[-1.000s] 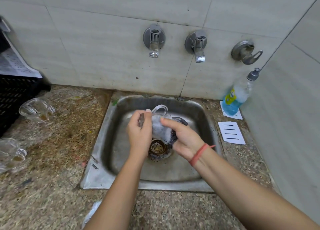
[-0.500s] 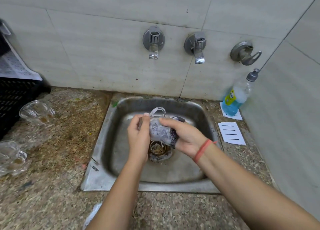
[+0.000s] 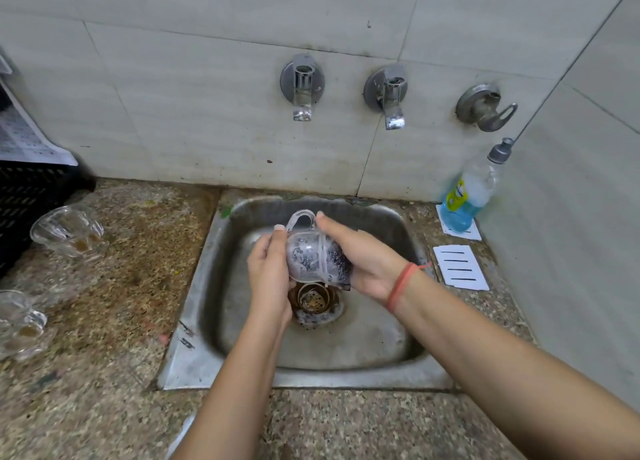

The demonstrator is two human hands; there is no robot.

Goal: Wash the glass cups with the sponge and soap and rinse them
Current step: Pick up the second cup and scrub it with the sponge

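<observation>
head view shows 1 glass cup (image 3: 306, 255) in work above the sink (image 3: 194, 352), directly over the drain (image 3: 313, 302). it lies on its side with the handle uppermost. its wall is flecked with suds, so soap is judged to be on it already. no water is seen running from the left tap (image 3: 302, 92) or the middle tap (image 3: 389, 95), so this cup is judged not yet rinsed.

outstanding items: 2 more cups lie on the surface (image 3: 104, 373) left of the sink, well apart from the hands. these are the far cup (image 3: 67, 232), near the black crate (image 3: 24, 210), and the near cup (image 3: 20, 319) at the left edge of view. both show brown residue in the bottom and are judged unwashed. overall the task is judged early: 1 cup in scrubbing, 0 confirmed rinsed, 2 waiting.

position of hands: the left hand (image 3: 268, 276) has its fingers curled round the base side of the glass cup and grips it. the right hand (image 3: 372, 262) is cupped round the dark, foamy sponge (image 3: 337, 267) and presses it against the cup's mouth end, with the index finger up by the handle. the cup sits between the 2 hands and touches both. whether the sponge reaches inside the cup cannot be told. the soap bottle (image 3: 465, 196) stands at the back right of the sink, apart from both hands.
</observation>
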